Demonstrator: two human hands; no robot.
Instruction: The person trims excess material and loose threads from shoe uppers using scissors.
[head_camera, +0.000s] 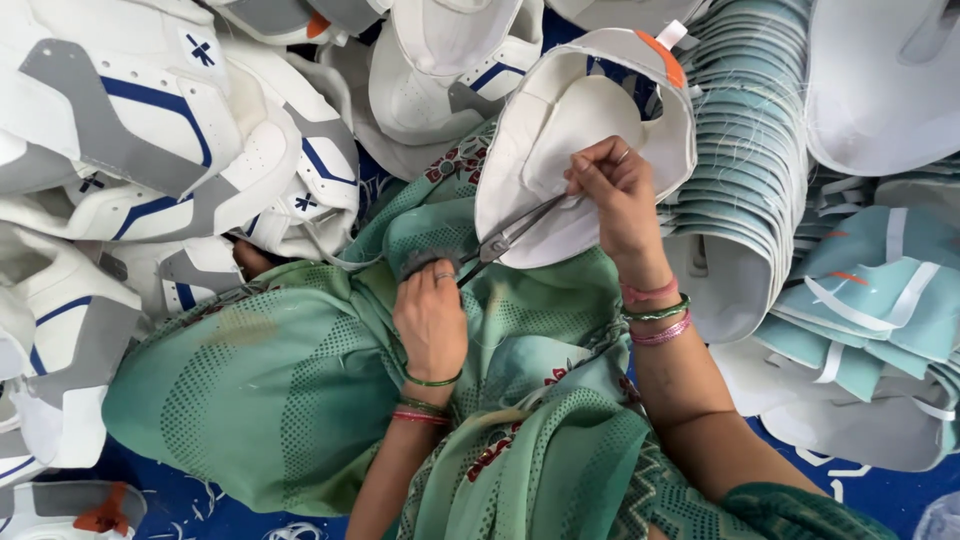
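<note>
Head view: white shoe upper (560, 120) lay on the lap over green cloth (300, 400). Right hand (618, 195) fingers pinched its inner edge; left hand (430, 320) closed around metal snips (510, 238). Upper looked light, floppy; grip best at stitched rim.

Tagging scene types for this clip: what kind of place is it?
Probably a shoe-making workshop, at a hand-finishing spot on the floor. White shoe uppers with grey and blue panels lie heaped on one side, teal uppers stand nested in stacks on the other, and the hands work one white upper with small thread snips.
</note>
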